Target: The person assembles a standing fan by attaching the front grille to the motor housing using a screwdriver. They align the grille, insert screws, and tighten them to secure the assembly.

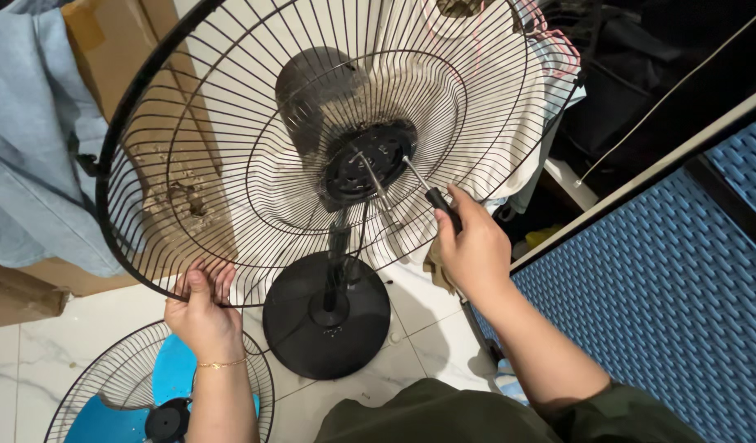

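At the lower rim of the black wire fan guard [230, 156], left hand [201, 316] clamped tight, thumb laid over the thin curved rods, fingers curled behind, a fine gold bracelet [222, 363] at the wrist. Up and across from that hand, right hand [472, 246] closed round the black handle of a screwdriver [423, 184], bright metal shaft angled in through the guard's wires, tip touching the round black plastic motor hub [370, 160] at the guard's centre. Straight out from the hub, a slim bare steel spindle. Between the two hands, lower down, black pole [339, 254] dropping to a flat round matte base [325, 316] on pale marbled floor tiles [419, 344]. Just below the left wrist, a second domed wire guard [107, 385] lying on the floor, smooth blue fan blades [169, 373] inside it. Beyond the left hand, dented brown cardboard [181, 164] and soft blue cloth [25, 148]. Beside the right forearm, a blue woven-textured panel [665, 303] edged in pale trim.
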